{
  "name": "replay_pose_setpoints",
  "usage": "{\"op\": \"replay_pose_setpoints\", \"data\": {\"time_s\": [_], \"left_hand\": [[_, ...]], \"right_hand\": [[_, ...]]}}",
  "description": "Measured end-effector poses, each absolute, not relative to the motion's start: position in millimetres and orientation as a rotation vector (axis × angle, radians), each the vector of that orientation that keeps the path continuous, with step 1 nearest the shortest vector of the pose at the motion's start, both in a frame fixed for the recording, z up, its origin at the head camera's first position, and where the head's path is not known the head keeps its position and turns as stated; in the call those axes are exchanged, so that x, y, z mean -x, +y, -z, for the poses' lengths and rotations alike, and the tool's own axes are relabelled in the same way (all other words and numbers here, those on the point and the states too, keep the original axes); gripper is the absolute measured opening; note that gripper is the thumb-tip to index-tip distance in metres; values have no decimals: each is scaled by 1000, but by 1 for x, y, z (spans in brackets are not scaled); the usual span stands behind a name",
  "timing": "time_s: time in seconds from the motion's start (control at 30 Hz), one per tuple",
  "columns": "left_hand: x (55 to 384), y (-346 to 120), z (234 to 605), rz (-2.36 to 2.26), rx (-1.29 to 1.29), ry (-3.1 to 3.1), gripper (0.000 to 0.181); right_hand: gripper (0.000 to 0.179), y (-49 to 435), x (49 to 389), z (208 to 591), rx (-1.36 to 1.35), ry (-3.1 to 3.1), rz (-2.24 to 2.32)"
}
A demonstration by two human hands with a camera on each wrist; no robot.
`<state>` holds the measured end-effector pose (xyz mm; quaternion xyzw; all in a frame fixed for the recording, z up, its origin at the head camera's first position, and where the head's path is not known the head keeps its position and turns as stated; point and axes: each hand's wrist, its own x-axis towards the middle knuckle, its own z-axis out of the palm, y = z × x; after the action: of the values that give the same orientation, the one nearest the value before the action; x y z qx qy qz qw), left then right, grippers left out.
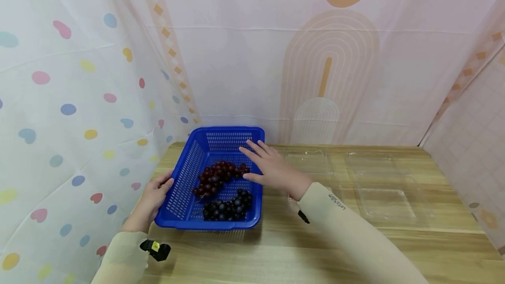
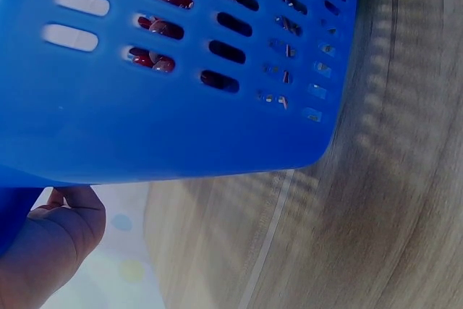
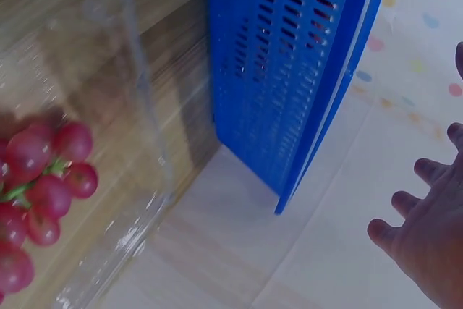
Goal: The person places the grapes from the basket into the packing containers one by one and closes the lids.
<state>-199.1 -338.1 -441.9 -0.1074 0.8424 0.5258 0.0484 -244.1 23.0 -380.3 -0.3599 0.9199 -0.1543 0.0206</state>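
A blue plastic basket [image 1: 210, 224] with slotted walls stands at the left of the table. Inside it lie a bunch of dark red grapes [image 1: 213, 179] and, nearer the front, a bunch of black grapes [image 1: 229, 208]. My left hand [image 1: 151, 197] grips the basket's left rim; in the left wrist view its fingers curl at that edge. Over the basket's right side, my right hand [image 1: 272, 166] is spread with nothing in it. Red grapes [image 3: 47, 193] sit in a clear plastic container [image 3: 148, 99] in the right wrist view; in the head view my right forearm hides them.
Right of the basket, beneath my right arm, is the clear container [image 1: 311, 161]. Another clear plastic container [image 1: 388, 203] stands farther right on the wooden table [image 1: 276, 257]. Patterned cloth [image 1: 236, 65] hangs behind the table and along both sides.
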Motion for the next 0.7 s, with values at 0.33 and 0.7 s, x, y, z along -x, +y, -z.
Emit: {"op": "replay_pose_setpoints", "data": {"time_s": [0.33,0.7], "left_hand": [[200,-337,442,-1595,321,2580,53],[201,-336,442,-1598,331,2568,53]], "right_hand": [[70,-9,243,385,1181,2744,463],[72,-35,236,391,1184,2581,530]]}}
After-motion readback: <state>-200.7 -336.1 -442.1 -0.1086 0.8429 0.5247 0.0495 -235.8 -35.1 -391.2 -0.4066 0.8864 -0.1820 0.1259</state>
